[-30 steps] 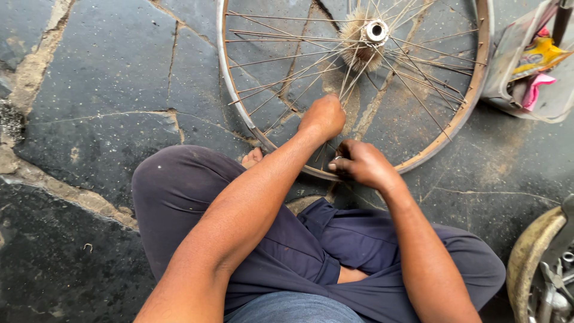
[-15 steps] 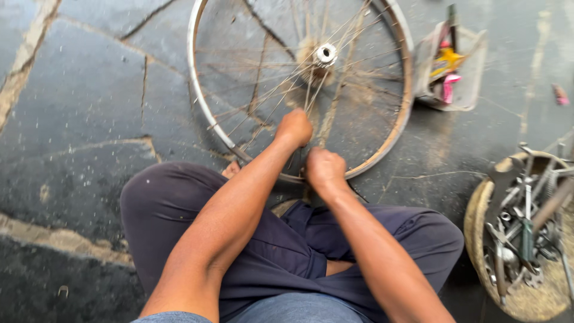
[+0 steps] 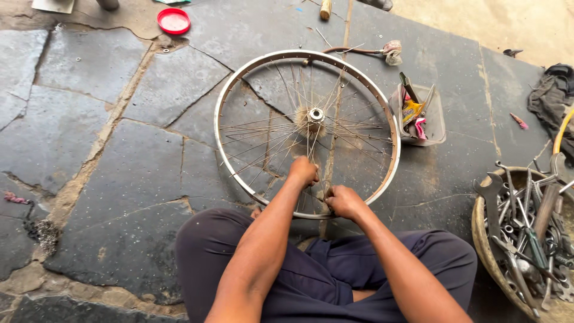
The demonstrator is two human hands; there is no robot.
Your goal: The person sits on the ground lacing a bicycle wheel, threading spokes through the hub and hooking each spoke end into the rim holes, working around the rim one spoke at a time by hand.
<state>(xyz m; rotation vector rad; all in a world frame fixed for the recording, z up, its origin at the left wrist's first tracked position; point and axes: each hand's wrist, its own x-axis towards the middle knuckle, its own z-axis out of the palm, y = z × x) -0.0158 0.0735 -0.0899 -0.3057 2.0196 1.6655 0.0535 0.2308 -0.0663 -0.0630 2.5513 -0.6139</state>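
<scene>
Stone floor: hands [image 3: 323,188] (fisted) among spokes [image 3: 281,128]

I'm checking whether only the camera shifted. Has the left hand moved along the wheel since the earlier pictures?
No. The left hand remains on the spokes between hub and near rim, beside the right hand; only the view pulled back.

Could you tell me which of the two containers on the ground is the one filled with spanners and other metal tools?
The round basket at the right edge, beside the person's knee. The clear plastic tub past the wheel rim holds only a few colourful items.
</scene>
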